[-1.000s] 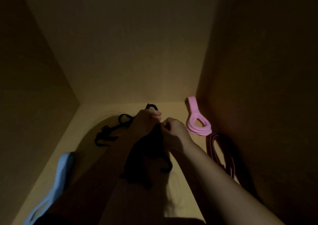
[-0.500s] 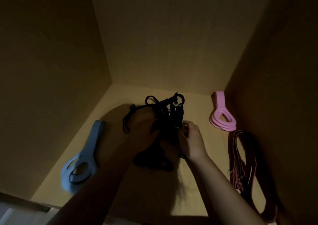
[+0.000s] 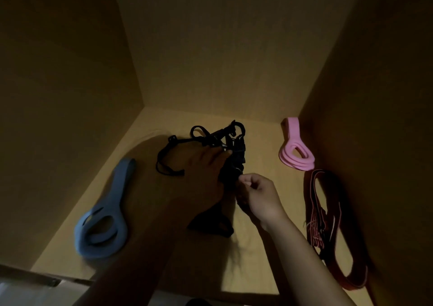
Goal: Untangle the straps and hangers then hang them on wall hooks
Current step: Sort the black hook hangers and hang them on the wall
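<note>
Since half a second ago the left hand [image 3: 206,172] has opened out flatter over the tangle of black straps [image 3: 230,155], and the right hand [image 3: 260,196] has curled tighter at the tangle's near side, thumb and fingers pinched on a dark bit of strap. A second ago both fists were bunched together higher up; now they sit a little apart with the black bundle between them.

The left hand lies palm down, fingers reaching toward the clips at the top of the tangle, and grips the bundle loosely. Both forearms come in from the near edge.

The tangle sits mid-shelf [image 3: 257,146], toward the back. A blue band [image 3: 103,214] lies by the left edge, a pink band [image 3: 295,150] in the back right corner, and a red strap [image 3: 328,226] along the right edge. Tan walls close in on three sides, dimly lit.
</note>
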The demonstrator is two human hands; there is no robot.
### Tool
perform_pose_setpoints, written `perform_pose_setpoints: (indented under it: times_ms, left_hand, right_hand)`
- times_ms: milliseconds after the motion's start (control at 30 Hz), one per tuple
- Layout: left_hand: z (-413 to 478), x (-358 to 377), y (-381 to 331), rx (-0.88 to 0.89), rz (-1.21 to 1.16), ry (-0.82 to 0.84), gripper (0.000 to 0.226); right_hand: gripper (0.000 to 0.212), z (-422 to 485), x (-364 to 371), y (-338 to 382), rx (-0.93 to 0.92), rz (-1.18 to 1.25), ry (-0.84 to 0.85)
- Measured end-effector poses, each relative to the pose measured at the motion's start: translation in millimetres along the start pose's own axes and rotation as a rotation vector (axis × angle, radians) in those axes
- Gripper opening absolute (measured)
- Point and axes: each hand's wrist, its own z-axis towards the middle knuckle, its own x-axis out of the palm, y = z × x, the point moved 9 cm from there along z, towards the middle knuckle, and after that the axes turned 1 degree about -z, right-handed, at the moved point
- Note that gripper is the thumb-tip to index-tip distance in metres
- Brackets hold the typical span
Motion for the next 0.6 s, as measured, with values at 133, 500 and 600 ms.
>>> perform_pose_setpoints:
  times_ms: [133,500,600]
  left_hand:
    - [2.2,13.2,-6.4,0.026,0.064,0.135,0.055]
    - [18.0,-45.7,-6.5,-0.283,-0.777,-0.026,0.020]
    - [26.5,-47.4,-6.5,-0.367,-1.267,0.041,0.007]
  right_hand:
    - [0.019,-7.7,-9.0,22.8,-0.068,0.032,0.019]
    - [0.008,-11.7,-13.4,68.2,-0.187,0.413,0.016]
    - [0.018,-10.6,2.5,85.0,-0.238,0.394,0.077]
